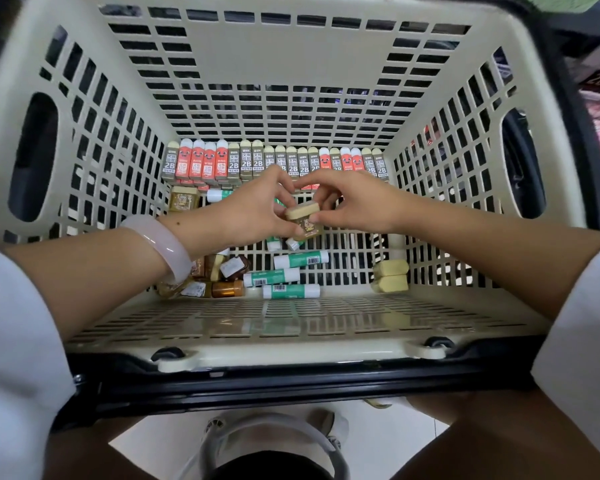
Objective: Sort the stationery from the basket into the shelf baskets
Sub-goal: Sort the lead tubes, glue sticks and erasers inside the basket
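— Where both hands meet over the middle of the basket point(291, 57), what have they got?

— One small brown container with a cream cap point(303, 220). The left hand point(257, 206) pinches it from its side with curled fingers, and the right hand point(352, 207) closes on it from the other side, fingertips on the cap. Neither hand is spread; both are partly curled round that one piece.

— Anything on the wrists?

— A smooth, pale pink bangle point(167, 247) on the left wrist, and white sleeves on both arms.

— And below the hands?

— Green-and-white glue sticks point(284, 276) with barcodes lie loose on the slotted floor. Further brown containers point(219, 271) are heaped at the near left corner, with one more point(183, 199) near the far left. Two cream blocks point(390, 276) sit at the near right, touching each other.

— Any writing you can read?

— "2B" on the grey-labelled erasers point(245, 164) standing upright in a row along the far wall. Red-labelled erasers point(203, 164) with cartoon faces stand among them; their small print is too fine to read.

— The basket itself?

— Cream plastic, lattice walls, an oval handle hole on each side, set on a black frame point(291, 382).
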